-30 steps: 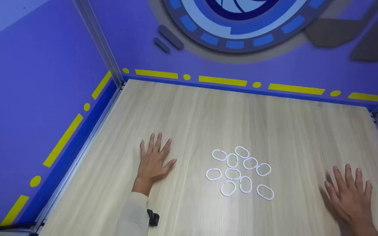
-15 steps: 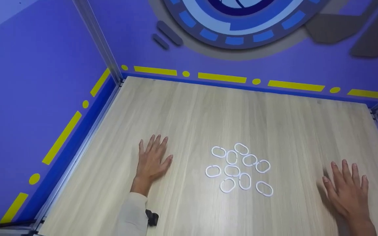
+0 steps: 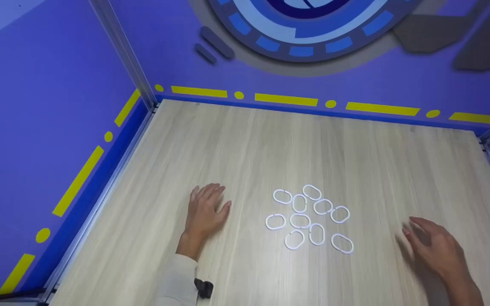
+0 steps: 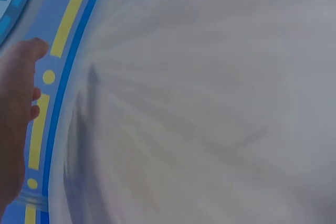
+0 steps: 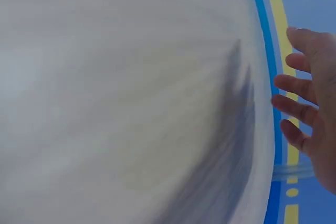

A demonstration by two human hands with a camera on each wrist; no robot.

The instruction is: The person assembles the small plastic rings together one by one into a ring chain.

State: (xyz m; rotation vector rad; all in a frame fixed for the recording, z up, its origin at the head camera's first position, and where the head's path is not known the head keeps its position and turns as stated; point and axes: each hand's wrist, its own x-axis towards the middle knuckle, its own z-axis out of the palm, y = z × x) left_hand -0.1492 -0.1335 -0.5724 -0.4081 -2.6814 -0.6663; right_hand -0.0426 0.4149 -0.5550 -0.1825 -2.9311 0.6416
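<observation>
Several white oval plastic rings, like shower curtain rings, lie flat in a loose cluster on the wooden table; one ring (image 3: 342,243) lies apart at the cluster's lower right, and another ring (image 3: 275,222) is at its left. To the left of them is my left hand (image 3: 206,210), its fingers loosely bent and holding nothing. My right hand (image 3: 438,246) hovers over the table to the right of the rings, fingers relaxed and bent, turned toward the cluster. In the right wrist view the fingers of the right hand (image 5: 310,93) are spread apart with nothing between them. Neither hand touches a ring.
The pale wooden table (image 3: 236,144) is bounded by a blue back wall (image 3: 279,80) with yellow marks and a blue left wall (image 3: 49,127). A metal post (image 3: 126,55) stands at the far left corner. A black device (image 3: 203,288) sits by the left sleeve (image 3: 177,280).
Both hands have gone from flat and spread to loosely bent. The right hand has lifted and turned inward toward the rings; the left has moved slightly right. The rings have not moved.
</observation>
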